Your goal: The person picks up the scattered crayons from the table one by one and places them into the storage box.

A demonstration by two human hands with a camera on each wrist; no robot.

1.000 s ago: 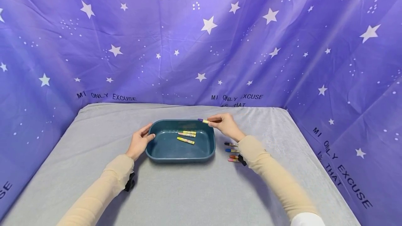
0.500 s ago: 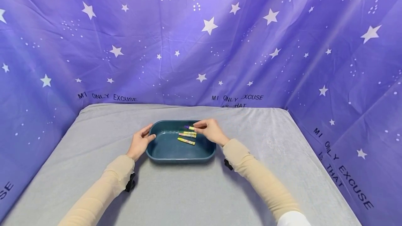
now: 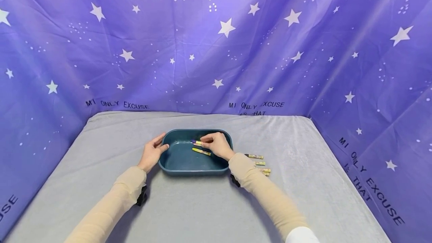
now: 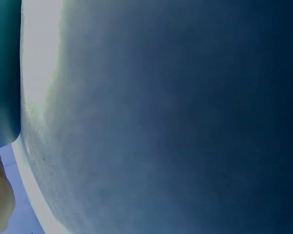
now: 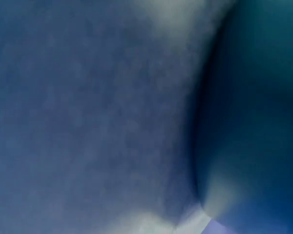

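Observation:
In the head view a dark teal plastic box (image 3: 182,163) stands on the table. My left hand (image 3: 150,155) grips its left rim, thumb over the edge and fingers along the outside. Reaching over the right side, my right hand (image 3: 218,146) pinches a purple-tipped crayon (image 3: 195,141) low inside the box. A yellow crayon (image 3: 201,152) lies on the box floor just in front of it. Other crayons there are mostly hidden behind the right fingers. The left wrist view catches the box wall (image 4: 4,73) and a fingertip (image 4: 0,204); the right wrist view has only blurred box side (image 5: 254,97) and cloth.
Several crayons (image 3: 255,156) lie in a column right of the box, partly covered by the right sleeve (image 3: 266,194). A grey cloth (image 3: 189,209) covers the table. Purple star-patterned curtains (image 3: 189,40) rise behind it and at both sides.
My right hand has moved left and down from the box's back right corner into the box, carrying the purple-tipped crayon. The left hand keeps its grip on the rim.

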